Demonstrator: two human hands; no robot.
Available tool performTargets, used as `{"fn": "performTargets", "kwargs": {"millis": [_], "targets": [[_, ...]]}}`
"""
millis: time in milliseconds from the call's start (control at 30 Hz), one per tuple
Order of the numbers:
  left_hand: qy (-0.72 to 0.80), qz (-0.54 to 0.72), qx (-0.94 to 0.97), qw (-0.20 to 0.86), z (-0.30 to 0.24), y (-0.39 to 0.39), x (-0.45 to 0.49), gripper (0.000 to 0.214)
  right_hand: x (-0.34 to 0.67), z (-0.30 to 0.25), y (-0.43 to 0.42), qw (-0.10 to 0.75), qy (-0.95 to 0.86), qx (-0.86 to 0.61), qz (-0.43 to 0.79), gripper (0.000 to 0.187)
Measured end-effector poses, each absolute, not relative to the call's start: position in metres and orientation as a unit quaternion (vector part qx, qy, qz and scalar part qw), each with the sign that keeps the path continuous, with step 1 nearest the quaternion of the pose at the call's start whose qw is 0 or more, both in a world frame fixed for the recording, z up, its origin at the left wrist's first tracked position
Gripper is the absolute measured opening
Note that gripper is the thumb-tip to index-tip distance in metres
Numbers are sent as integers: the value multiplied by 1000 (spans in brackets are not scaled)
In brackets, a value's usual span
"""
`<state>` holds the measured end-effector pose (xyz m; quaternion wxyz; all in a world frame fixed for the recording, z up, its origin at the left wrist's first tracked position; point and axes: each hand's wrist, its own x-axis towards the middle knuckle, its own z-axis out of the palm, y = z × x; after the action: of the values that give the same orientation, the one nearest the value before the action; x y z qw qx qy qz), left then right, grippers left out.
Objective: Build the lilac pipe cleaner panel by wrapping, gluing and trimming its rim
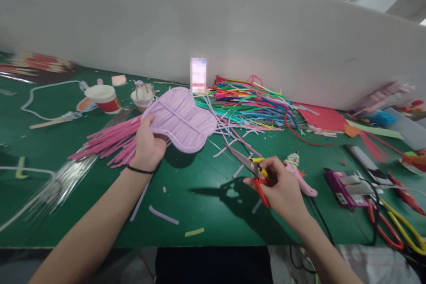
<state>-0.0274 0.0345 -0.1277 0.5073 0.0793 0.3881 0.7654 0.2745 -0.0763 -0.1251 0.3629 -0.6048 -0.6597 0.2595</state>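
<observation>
My left hand (147, 143) grips the near edge of a lilac butterfly-shaped pleated piece (181, 117) and holds it a little above the green table (186, 195). My right hand (282, 188) is closed around the red and yellow handles of a pair of scissors (249, 165), whose blades point up and left toward the lilac piece. A black band sits on my left wrist. A bundle of pink strips (109, 142) lies just under and left of my left hand.
A heap of coloured strips (253, 104) lies at the back by the white wall. A red and white cup (104, 98) stands at the left. A purple glue gun (342, 186), more scissors (396, 226) and red paper (324, 117) are at the right. Cut scraps litter the table.
</observation>
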Motion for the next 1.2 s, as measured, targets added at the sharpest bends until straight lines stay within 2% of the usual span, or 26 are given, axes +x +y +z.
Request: {"fn": "performTargets", "kwargs": {"millis": [67, 200, 400, 500, 700, 867, 1067, 1200], "targets": [[372, 796, 98, 468, -118, 30, -28, 26, 276, -127, -81, 303, -693, -626, 192, 35], [358, 830, 184, 386, -103, 17, -27, 24, 277, -136, -85, 249, -732, -626, 105, 27], [321, 855, 303, 272, -99, 7, -20, 18, 262, -134, -91, 166, -729, -623, 231, 13], [311, 862, 320, 240, -99, 5, -15, 17, 257, -129, -95, 130, -741, -619, 225, 20], [297, 859, 339, 244, -99, 2, -15, 22, 261, -130, -97, 136, -779, -581, 193, 38], [285, 856, 317, 293, -100, 6, -14, 21, 262, -132, -96, 131, -772, -590, 195, 37], [284, 840, 243, 393, -105, 15, -19, 16, 265, -139, -95, 221, -805, -551, -7, 47], [311, 830, 209, 414, -108, 19, -21, 12, 268, -136, -90, 221, -822, -520, -74, 50]]}}
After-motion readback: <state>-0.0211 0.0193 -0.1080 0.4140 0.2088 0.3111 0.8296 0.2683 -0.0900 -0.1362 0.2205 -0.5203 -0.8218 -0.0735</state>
